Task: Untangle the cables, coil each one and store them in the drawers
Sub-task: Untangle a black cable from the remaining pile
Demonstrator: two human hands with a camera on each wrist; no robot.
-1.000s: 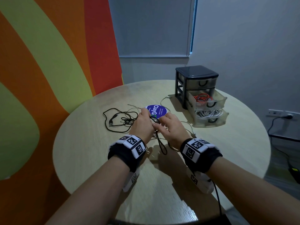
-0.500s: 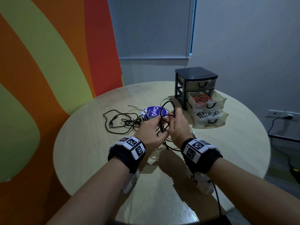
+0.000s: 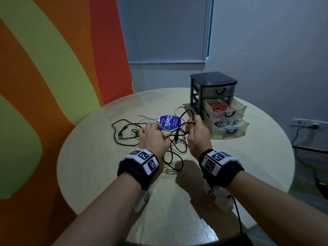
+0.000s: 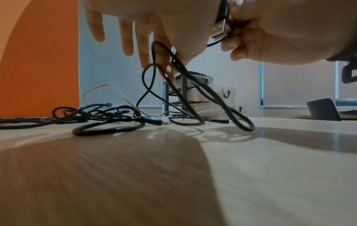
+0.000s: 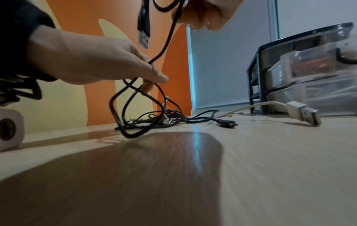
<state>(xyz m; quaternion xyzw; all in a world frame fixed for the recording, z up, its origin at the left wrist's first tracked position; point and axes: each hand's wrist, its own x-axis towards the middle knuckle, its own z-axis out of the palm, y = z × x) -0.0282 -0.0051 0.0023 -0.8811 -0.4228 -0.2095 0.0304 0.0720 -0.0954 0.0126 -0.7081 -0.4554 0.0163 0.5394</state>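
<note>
Our hands have drawn apart since a second ago: our right hand [image 3: 195, 132] grips a lifted loop of the thin black USB cable [image 3: 184, 118], our left hand [image 3: 152, 137] pinches its trailing strand above the round wooden surface [image 3: 99, 166]. Coiling seems underway, with the knot of remaining cables [image 3: 127, 132] still lying there.

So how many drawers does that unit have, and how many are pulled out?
3 drawers in the black drawer unit. The top drawer is closed; the middle drawer is pulled out, holding a red cable; the bottom drawer is pulled out, holding a white cable.
</note>
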